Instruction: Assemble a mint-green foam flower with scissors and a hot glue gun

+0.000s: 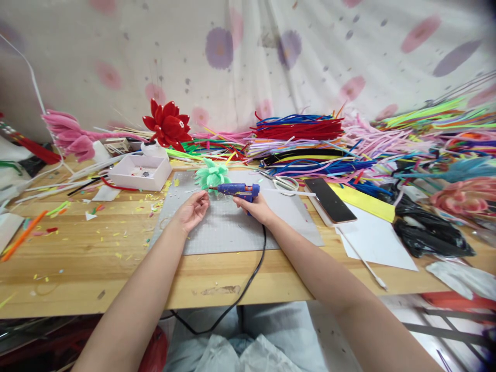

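In the head view my right hand [253,206] is wrapped round the handle of a blue hot glue gun [238,190], a white glue stick poking out of its back end. The nozzle points left, towards my left hand [194,211]. That hand has its fingers curled together in a pinch near the nozzle tip; whatever is between them is too small or hidden to name. Just behind the nozzle, a mint-green flower [209,173] with fuzzy petals rests on the grey cutting mat [232,232], partly covered by the gun.
White-handled scissors [285,185] and a black phone [330,199] lie to the right. Bundles of coloured pipe cleaners [300,129] line the back. A white box [141,173] and a red flower [167,124] stand left. The gun's black cord [251,279] hangs over the table's front edge.
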Demonstrator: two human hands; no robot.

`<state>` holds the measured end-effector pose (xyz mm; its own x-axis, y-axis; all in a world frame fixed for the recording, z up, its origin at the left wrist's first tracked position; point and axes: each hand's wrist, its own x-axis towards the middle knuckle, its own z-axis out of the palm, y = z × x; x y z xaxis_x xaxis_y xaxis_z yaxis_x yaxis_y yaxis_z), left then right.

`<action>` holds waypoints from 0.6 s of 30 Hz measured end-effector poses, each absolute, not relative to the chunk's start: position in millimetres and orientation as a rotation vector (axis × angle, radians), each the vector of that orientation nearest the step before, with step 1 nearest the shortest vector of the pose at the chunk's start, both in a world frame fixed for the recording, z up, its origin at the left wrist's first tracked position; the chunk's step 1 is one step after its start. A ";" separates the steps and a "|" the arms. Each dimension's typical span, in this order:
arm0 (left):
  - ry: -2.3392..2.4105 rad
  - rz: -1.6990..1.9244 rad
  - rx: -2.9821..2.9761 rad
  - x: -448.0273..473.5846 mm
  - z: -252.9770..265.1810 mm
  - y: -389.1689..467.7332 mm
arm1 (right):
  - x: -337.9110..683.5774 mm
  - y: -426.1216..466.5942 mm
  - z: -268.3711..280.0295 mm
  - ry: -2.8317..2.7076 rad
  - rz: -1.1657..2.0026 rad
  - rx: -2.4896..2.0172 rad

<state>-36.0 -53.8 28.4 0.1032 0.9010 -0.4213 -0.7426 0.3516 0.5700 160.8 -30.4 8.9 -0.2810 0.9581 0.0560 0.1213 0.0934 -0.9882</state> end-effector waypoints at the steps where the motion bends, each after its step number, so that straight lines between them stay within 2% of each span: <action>1: 0.807 1.228 0.240 -36.0 28.2 -54.0 | 160.8 -30.4 9.2 -1.551 1.289 -1.106; 18: 0.779 1.250 0.233 -39.3 25.9 -52.8 | 163.0 -29.7 8.1 -1.564 1.288 -1.104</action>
